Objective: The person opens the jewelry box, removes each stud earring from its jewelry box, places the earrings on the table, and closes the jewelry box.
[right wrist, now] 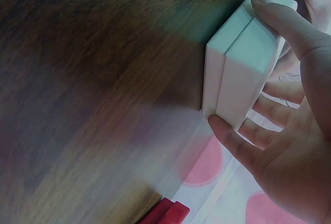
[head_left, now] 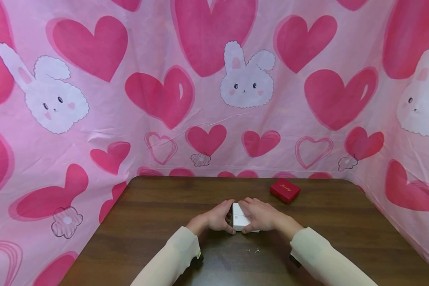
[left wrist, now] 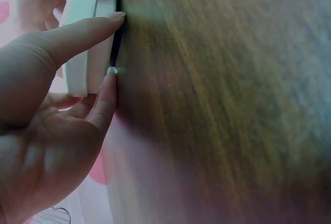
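A small white box [head_left: 238, 222] with a lid seam lies on the table between both hands. At its left side, my left hand [head_left: 219, 217] grips it with thumb and fingers on opposite sides. The right hand [head_left: 263, 215] holds the other end, its fingers over part of the top. In the right wrist view the lid seam runs along the side of the box [right wrist: 243, 69], and the lid sits on the base. From the left wrist the thumb lies across the box [left wrist: 77, 74]. What is inside stays hidden.
Two tiny, thin light-coloured pieces [head_left: 257, 250] lie on the table in front of the box; their kind is too small to tell. A red box [head_left: 285, 190] with gold lettering stands at the back right of the brown wooden table [head_left: 157, 206]. Pink heart-print cloth [head_left: 207, 115] hangs behind.
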{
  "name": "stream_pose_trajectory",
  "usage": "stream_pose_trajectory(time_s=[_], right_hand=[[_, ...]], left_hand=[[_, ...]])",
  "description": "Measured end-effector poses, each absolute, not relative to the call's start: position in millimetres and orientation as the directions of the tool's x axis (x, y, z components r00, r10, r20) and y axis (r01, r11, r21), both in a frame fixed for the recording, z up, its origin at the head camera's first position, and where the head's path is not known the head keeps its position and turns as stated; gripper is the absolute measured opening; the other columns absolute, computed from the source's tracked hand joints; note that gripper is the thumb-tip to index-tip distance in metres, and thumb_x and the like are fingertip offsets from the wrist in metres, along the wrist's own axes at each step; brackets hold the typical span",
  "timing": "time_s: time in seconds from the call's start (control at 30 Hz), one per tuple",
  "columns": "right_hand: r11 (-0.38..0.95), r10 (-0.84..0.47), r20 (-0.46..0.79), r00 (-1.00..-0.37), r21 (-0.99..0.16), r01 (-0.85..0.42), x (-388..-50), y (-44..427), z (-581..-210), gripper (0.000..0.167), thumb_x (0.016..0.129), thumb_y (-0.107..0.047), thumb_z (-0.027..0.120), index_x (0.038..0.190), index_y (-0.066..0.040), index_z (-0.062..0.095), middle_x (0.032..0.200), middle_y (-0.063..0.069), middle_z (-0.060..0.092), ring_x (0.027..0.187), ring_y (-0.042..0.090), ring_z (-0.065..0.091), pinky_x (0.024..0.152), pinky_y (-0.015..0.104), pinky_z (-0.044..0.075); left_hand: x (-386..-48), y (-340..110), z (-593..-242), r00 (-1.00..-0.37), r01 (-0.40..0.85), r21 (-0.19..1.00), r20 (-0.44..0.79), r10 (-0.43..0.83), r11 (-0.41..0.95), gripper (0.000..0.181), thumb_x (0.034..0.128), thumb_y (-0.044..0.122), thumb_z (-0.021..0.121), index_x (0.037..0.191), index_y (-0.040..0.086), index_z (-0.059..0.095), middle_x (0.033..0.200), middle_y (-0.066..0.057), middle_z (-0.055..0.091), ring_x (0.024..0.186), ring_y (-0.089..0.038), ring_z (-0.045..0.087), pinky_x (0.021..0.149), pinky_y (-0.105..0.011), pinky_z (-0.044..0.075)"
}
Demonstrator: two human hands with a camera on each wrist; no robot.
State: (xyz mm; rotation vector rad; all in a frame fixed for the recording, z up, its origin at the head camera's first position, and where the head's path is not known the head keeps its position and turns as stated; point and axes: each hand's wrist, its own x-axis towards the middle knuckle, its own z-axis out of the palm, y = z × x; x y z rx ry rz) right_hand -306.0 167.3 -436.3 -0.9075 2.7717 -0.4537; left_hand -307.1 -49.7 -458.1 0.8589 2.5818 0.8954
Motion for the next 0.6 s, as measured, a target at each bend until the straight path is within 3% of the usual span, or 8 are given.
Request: stream_pose_trajectory(time_s=[0.33, 0.6], right_hand=[[0.767, -0.592, -0.076, -0.802, -0.359, -0.532, -304.2, 169.6, -436.7, 0.09, 0.071, -0.044, 0.091, 0.145, -0.016, 0.051, 0.134, 0.001, 0.055, 0.12, 0.023, 0.051, 0.095, 0.058, 0.046], [0.766, -0.593, -0.058, -0.803, -0.347, -0.54, -304.9, 170.4, -438.1, 0.091, 0.07, -0.045, 0.092, 0.146, -0.015, 0.051, 0.137, 0.002, 0.054, 0.121, 0.024, 0.05, 0.093, 0.06, 0.047]], left_hand=[[-308.3, -49.6, -459.9, -0.764, 0.477, 0.637, -0.041, 0.644, 0.606, 0.075, 0.0756, 0.015, 0.092, 0.133, 0.002, 0.045, 0.115, -0.004, 0.049, 0.102, -0.014, 0.053, 0.087, -0.024, 0.047], [-309.4, -50.2, -461.7, -0.766, 0.477, 0.639, -0.035, 0.642, 0.604, 0.071, 0.0755, 0.016, 0.092, 0.129, 0.004, 0.047, 0.113, -0.003, 0.048, 0.102, -0.015, 0.051, 0.088, -0.024, 0.045]])
